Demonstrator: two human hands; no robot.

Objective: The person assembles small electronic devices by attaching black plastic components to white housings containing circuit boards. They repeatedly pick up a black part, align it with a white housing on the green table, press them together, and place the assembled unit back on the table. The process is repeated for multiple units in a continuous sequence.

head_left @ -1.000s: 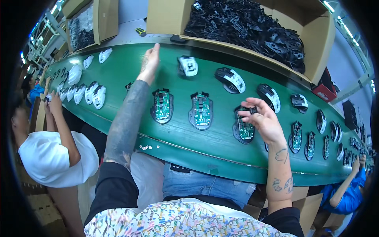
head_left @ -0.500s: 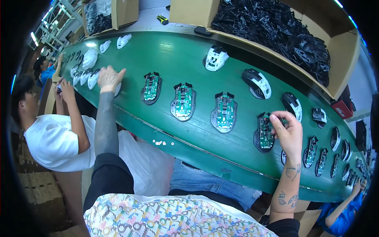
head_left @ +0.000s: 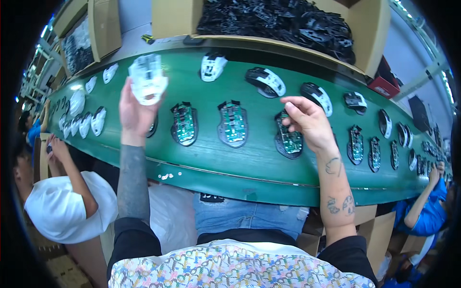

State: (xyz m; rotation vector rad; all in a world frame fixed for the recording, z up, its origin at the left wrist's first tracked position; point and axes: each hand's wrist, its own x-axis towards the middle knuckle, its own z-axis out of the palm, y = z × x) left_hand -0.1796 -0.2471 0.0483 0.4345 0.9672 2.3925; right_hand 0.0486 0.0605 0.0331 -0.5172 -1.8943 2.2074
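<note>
My left hand (head_left: 134,114) is raised over the belt, holding a white mouse shell (head_left: 148,79) by its lower end. My right hand (head_left: 311,126) hovers by a mouse base with a green circuit board (head_left: 289,137). Its thumb and fingers are curled in, and whatever they may hold is too small to make out. Between my hands lie two more mouse bases with boards, one nearer the left (head_left: 184,126) and one in the middle (head_left: 233,126). Another white mouse shell (head_left: 212,66) rests farther back.
Several black-and-white mice (head_left: 265,81) and board-fitted bases (head_left: 355,145) run along the green belt (head_left: 206,161) to the right. White shells (head_left: 98,121) sit at left. A cardboard box (head_left: 370,36) of black parts stands behind. Co-workers (head_left: 72,206) are at both sides.
My left hand has come from the far left to in front of me, lifting a white mouse shell. The view has swung, and my right hand stays near a board-fitted base.
</note>
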